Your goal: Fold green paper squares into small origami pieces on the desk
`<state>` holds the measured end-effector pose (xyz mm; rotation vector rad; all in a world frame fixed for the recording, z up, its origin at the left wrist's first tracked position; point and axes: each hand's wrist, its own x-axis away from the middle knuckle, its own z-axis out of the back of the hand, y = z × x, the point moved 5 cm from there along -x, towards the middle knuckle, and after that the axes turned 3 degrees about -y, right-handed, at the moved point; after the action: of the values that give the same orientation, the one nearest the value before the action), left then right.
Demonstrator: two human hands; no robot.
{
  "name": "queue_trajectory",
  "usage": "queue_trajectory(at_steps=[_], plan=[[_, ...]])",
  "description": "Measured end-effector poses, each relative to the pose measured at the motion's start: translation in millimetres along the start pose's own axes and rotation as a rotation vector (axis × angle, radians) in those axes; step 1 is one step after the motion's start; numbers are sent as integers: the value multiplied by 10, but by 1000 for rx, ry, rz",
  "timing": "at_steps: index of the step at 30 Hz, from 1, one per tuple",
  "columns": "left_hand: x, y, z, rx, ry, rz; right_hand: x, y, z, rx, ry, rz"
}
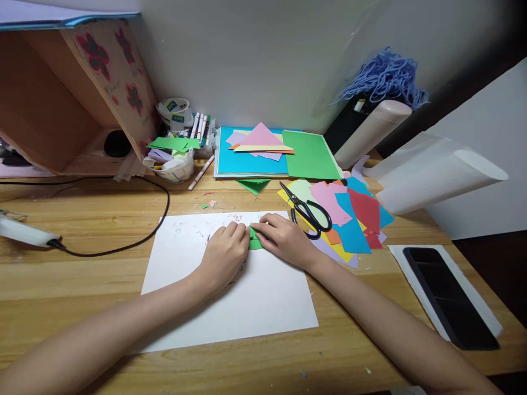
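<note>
A small piece of green paper [256,242] lies on the white sheet [230,323], between my two hands. My left hand [225,253] is closed, with its curled fingers at the paper's left edge; the thumb is hidden. From the other side, my right hand [285,237] pinches the paper, its fingertips pressed on the upper part. The paper appears folded, but my fingers cover much of it. Coloured marks dot the top of the white sheet. Black-handled scissors [307,211] rest beyond my right hand.
Coloured paper pieces [352,230] pile up at the right, near a phone [450,296]. Behind are stacked sheets [313,153] and a cup of scraps [173,167]. A black cable [167,211] curves at the left, before an open cardboard box [61,109].
</note>
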<state>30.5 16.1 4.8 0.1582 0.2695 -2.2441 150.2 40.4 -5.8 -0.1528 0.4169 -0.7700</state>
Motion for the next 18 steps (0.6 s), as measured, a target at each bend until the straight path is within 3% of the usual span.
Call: queue_trajectory(at_steps=[18], plan=[[-2,-16,-22,79,-33,-35,-21,16,-21,34,-53,-65]])
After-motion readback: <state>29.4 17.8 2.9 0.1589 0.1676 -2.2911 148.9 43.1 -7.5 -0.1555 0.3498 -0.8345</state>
